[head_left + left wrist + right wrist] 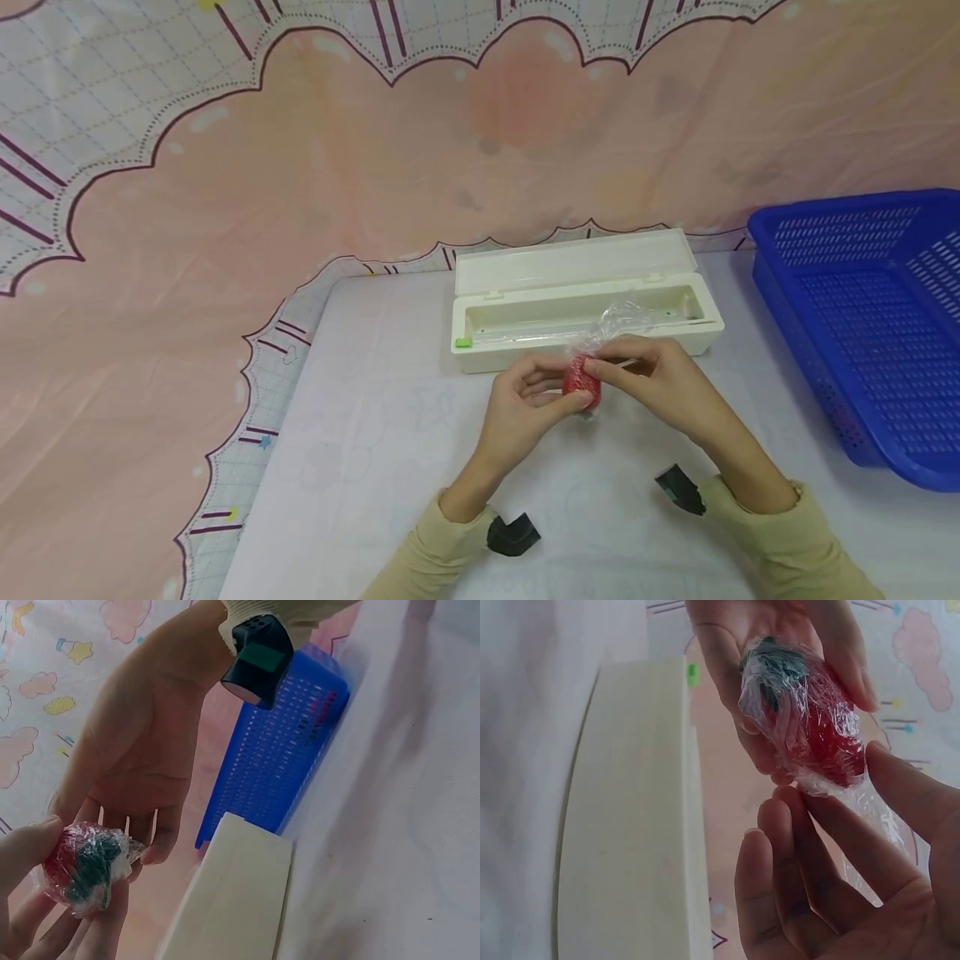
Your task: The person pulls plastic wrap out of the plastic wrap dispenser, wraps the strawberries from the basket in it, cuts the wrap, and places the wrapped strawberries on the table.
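Note:
A red strawberry (579, 382) with a green top, wrapped in clear cling film, is held up between both hands in front of the white box. My left hand (519, 410) grips it from the left, thumb on the near side and fingers behind. My right hand (663, 385) pinches the cling film (626, 321) at the strawberry's far end, and a loose tail of film trails past the fingers. In the right wrist view the green leaves (776, 664) show through crinkled film. The left wrist view shows the strawberry (86, 866) in the left fingers.
Just beyond the hands stands a long white cling film box (480, 360), its lid (573, 262) raised and a green tab (463, 342) at its left end. A blue perforated basket (817, 367) is at the right. White cloth covers the table (360, 433); a patterned pink cloth (420, 167) hangs behind.

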The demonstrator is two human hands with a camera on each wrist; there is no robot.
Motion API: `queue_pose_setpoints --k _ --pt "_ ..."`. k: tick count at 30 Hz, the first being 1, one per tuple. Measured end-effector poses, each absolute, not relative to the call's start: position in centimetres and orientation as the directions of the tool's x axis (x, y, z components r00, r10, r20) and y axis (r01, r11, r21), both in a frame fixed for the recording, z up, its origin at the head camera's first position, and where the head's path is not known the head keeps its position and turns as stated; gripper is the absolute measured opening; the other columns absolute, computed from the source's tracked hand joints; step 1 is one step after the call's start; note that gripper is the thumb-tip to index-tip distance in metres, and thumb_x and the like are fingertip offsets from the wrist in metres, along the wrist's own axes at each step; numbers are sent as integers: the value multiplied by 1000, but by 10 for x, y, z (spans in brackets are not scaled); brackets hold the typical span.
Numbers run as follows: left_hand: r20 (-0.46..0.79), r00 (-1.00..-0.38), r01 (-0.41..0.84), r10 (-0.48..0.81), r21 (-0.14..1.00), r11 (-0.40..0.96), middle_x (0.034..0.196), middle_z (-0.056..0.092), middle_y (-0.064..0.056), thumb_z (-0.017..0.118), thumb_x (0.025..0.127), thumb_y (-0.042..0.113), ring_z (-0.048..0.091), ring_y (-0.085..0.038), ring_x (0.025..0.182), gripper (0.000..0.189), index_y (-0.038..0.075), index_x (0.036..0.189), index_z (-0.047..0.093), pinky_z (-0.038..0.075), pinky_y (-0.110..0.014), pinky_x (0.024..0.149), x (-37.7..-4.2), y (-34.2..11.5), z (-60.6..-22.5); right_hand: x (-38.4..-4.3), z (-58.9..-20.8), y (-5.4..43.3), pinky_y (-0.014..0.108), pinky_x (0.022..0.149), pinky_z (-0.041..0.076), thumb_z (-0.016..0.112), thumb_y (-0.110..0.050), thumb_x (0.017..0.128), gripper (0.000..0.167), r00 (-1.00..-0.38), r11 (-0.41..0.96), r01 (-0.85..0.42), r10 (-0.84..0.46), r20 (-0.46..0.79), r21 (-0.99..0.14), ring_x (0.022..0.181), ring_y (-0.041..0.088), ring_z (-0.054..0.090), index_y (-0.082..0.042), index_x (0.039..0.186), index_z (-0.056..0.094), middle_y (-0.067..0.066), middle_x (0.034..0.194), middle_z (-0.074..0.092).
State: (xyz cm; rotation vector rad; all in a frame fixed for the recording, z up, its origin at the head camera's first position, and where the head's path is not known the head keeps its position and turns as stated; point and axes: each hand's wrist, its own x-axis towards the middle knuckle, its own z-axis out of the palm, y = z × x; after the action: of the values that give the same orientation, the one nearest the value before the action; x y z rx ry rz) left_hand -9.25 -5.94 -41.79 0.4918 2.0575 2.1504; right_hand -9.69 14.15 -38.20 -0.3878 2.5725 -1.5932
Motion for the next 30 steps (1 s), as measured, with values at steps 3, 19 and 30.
queue_pose_setpoints --k 3,19,30 --pt "131 -935 118 328 991 -58 113 69 -21 78 80 -4 70 -20 102 37 -5 114 64 60 -33 84 -92 -57 -419 -96 -381 142 23 77 55 70 -25 94 24 -968 425 -162 -242 61 -890 89 18 66 -8 110 76 5 104 74" --pt "194 -851 207 488 978 -28 121 65 -19 75 85 -1 66 -17 112 41 0 124 61 56 -32 93 -88 -54 -419 -99 -386 149 28 59 45 69 -31 95 31 -993 358 -63 -116 22 -932 68 19 59 -4 83 77 -1 69 67" --pt "272 -842 264 465 961 -84 123 62 -18 73 85 -5 62 -22 119 40 -2 123 59 52 -33 99 -88 -54 -421 -104 -388 147 31 61 44 67 -29 95 28 -975 186 106 -174 -139 -977 59 15 51 -6 80 68 -4 64 56"
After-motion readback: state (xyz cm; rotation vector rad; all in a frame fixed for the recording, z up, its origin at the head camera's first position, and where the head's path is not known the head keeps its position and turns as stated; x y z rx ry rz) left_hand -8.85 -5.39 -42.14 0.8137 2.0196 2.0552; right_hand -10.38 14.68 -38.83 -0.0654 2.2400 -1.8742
